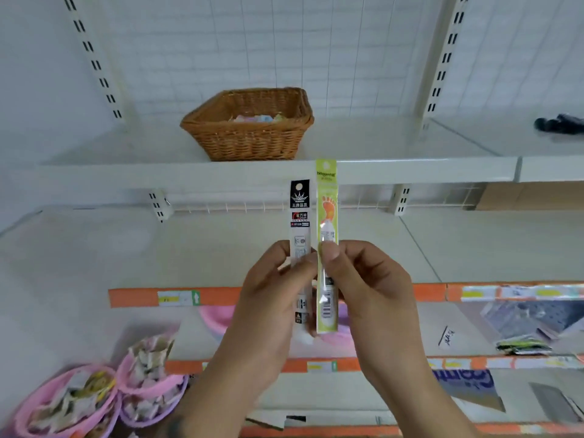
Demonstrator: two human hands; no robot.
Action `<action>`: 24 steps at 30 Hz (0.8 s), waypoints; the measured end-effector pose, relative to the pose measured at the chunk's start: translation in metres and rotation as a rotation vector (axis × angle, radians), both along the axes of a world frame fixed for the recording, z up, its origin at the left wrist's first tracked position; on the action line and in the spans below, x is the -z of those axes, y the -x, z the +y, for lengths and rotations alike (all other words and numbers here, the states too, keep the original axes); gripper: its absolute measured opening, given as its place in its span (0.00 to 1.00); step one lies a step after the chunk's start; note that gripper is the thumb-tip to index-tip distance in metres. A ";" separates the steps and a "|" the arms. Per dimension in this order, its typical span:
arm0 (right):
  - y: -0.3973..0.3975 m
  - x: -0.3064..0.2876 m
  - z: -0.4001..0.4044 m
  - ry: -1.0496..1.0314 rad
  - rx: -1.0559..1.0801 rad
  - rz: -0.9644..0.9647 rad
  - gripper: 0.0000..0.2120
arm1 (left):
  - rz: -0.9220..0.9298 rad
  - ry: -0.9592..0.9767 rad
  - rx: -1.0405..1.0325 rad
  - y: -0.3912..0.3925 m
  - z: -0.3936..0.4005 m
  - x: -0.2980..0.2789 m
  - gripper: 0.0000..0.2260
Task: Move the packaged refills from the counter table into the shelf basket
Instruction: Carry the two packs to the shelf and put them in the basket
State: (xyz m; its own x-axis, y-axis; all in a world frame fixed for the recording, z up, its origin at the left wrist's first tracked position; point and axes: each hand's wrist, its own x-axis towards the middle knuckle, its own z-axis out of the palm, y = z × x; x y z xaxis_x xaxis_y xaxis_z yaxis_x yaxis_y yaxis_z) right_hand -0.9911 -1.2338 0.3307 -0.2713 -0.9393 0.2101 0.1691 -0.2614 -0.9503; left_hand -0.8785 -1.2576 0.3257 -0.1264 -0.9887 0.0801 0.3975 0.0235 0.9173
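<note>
Two refill packs (313, 248) upright — wicker basket (249, 134) above, pink bowls (94, 396) lower-left.

White slotted uprights (94, 61) flank a wire-grid back panel (284, 42). A dark object (561, 124) lies at the far right edge of the top shelf (126, 175). The lower shelves carry orange price strips (139, 297). At the lower left corner, pink baskets (63, 403) hold small packets, and a green-and-black packet (523, 346) lies on a lower shelf toward its right edge.
</note>
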 end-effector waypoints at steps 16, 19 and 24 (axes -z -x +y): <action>-0.011 -0.065 -0.079 0.354 -0.029 0.120 0.07 | -0.106 0.257 -0.081 -0.034 -0.067 -0.072 0.12; -0.008 -0.076 -0.092 0.415 0.005 0.253 0.09 | -0.125 0.300 -0.043 -0.040 -0.084 -0.084 0.09; -0.003 -0.113 -0.117 0.504 0.071 0.584 0.12 | -0.141 0.332 0.004 -0.046 -0.116 -0.110 0.08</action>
